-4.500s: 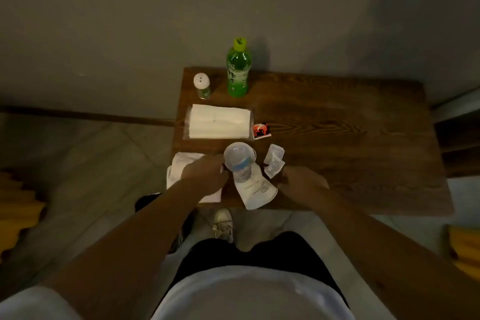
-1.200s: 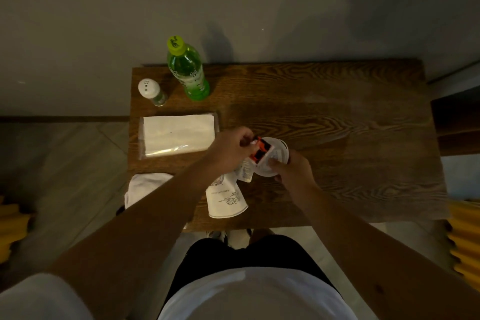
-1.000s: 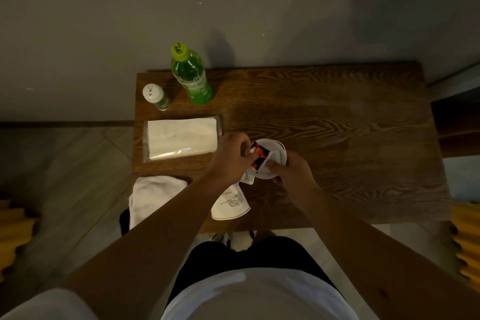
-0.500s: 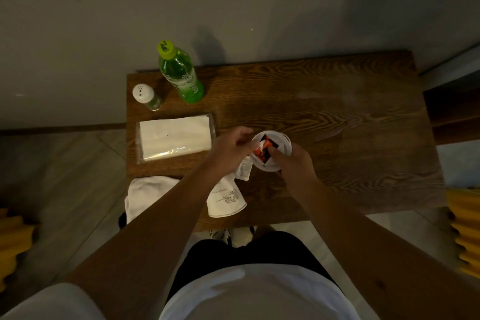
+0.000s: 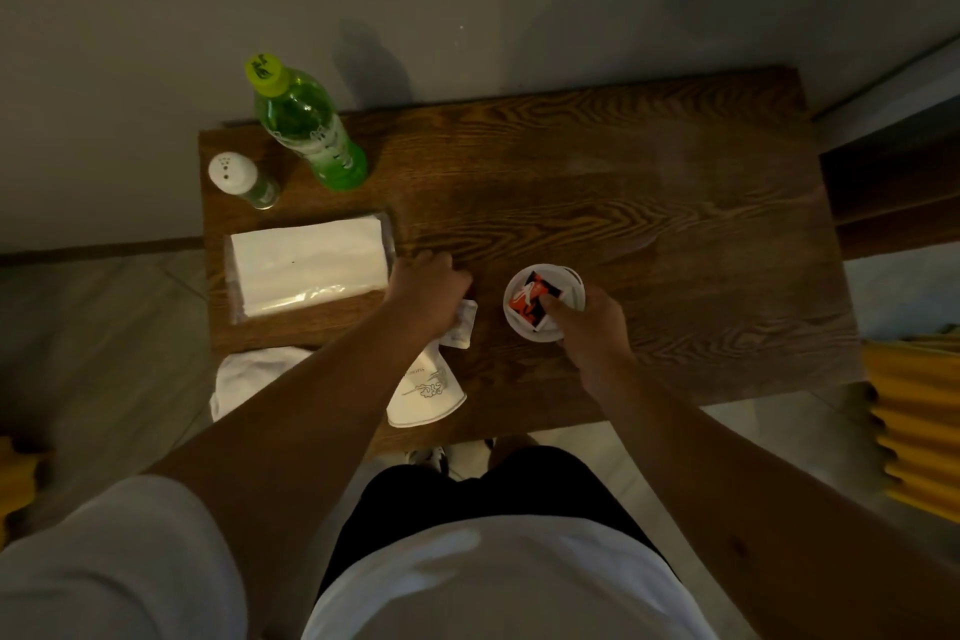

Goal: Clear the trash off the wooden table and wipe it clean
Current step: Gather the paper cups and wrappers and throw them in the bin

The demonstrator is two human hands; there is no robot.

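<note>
My right hand (image 5: pixel 587 327) grips a white paper cup (image 5: pixel 519 327) standing on the wooden table (image 5: pixel 649 203). A red-and-black packet (image 5: pixel 532 301) sits inside the cup. My left hand (image 5: pixel 426 291) rests curled on the table left of the cup, over a small white sachet (image 5: pixel 460 327); whether it grips the sachet is unclear. A second white paper cup (image 5: pixel 426 395) lies on its side at the table's front edge, partly under my left forearm. A white cloth (image 5: pixel 244 377) hangs over the front left corner.
A green bottle (image 5: pixel 306 130) and a white-capped shaker (image 5: pixel 239 179) stand at the back left by the wall. A pack of white napkins (image 5: pixel 306 265) lies on the left side. A yellow ribbed object (image 5: pixel 914 421) is on the floor at right.
My left hand dropped the red-and-black packet into the cup and drew back left onto the white sachet. The right hand keeps holding the cup.
</note>
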